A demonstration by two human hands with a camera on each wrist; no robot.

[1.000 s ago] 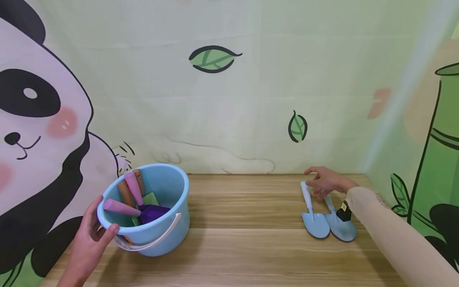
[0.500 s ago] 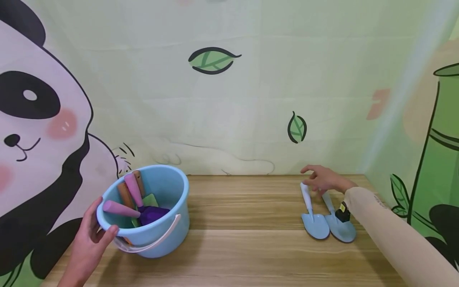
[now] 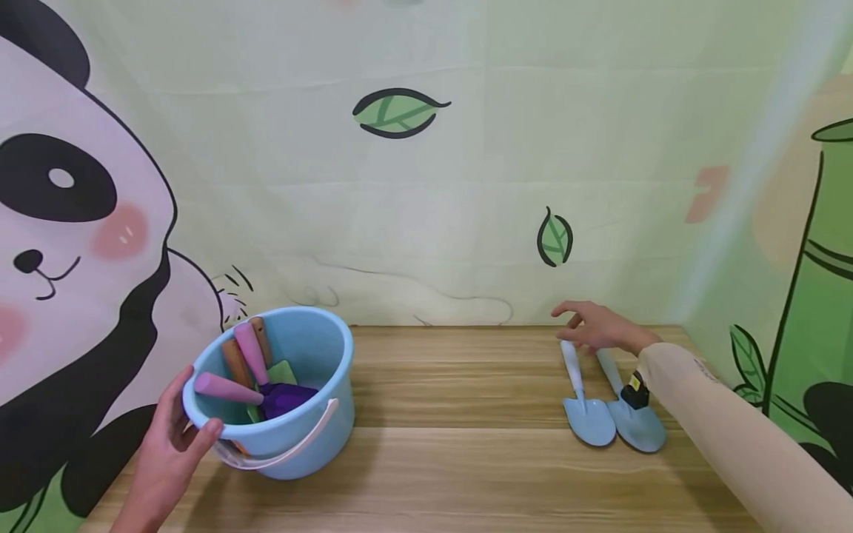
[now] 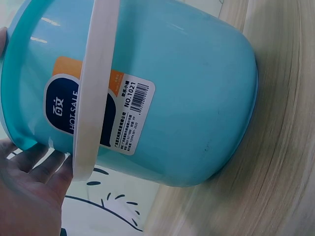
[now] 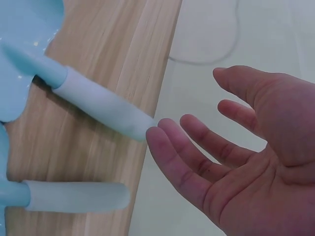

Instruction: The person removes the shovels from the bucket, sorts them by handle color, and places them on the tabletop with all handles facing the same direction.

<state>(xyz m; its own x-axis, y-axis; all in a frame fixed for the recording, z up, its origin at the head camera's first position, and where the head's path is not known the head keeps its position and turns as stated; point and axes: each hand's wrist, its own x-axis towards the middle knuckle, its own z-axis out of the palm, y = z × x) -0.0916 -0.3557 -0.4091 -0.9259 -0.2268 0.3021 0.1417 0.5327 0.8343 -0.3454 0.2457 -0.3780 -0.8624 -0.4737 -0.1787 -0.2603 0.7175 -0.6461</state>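
light-blue bucket (image 3: 326,444) on a wood-grain table (image 3: 453,474). the left hand (image 3: 163,451) is at the bucket's left side, thumb and fingers apart and curved about the rim, holding it. a pale carry handle (image 3: 308,442) hangs across the bucket's near wall, crossing a printed label (image 4: 133,115) with an orange patch and the words "hot sale".

inside the bucket, leaning toward its left wall: two pink handles, one upper (image 3: 248,352), one lower (image 3: 226,386), pointing at a purple blade (image 3: 288,400); two brown handles, far (image 3: 261,339) and near (image 3: 235,360); a bit of green (image 3: 282,371) between.

well to the right of the bucket, two blue shovels lie side by side, pale handles pointing away from the viewer, blades meeting: a nearer shovel (image 3: 589,423) and a farther shovel (image 3: 641,431), reckoned from the bucket.

the right hand (image 3: 596,326), also well right of the bucket, has its fingers spread, nothing gripped, just by the handle end of the nearer shovel; contact with a fingertip hard to judge from these angles. sleeve (image 3: 726,444) beige.

behind the bucket, a pale green backdrop (image 3: 433,222); printed panda (image 3: 100,289) to the bucket's left.
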